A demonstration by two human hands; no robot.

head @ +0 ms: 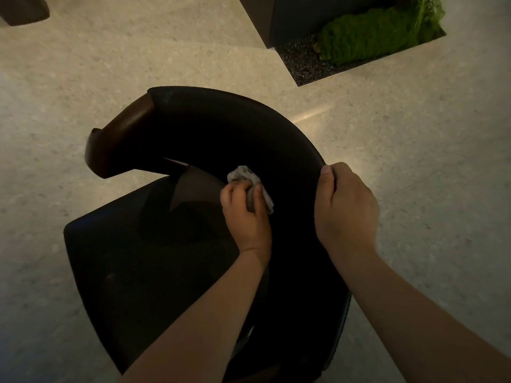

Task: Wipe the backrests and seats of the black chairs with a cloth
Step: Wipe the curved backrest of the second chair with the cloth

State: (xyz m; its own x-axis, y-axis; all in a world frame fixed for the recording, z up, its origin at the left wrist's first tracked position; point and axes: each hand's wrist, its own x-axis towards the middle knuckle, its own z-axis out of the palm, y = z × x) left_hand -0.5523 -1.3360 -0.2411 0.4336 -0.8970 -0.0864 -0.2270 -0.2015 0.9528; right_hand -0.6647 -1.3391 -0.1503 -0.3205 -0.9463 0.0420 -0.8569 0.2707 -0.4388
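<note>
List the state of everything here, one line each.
cloth: bunched up, pressed against the backrest's inner face
left hand: grips the cloth
right hand: grips the backrest's top edge
backrest: held at the rim, cloth against it
seat: neither hand touches it

Matt black chair [226, 128], glossy wooden armrest [119, 136], speckled stone floor [414, 161].

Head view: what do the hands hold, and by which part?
The left hand grips the bunched cloth by its middle; the right hand grips the backrest by its top edge.
</note>
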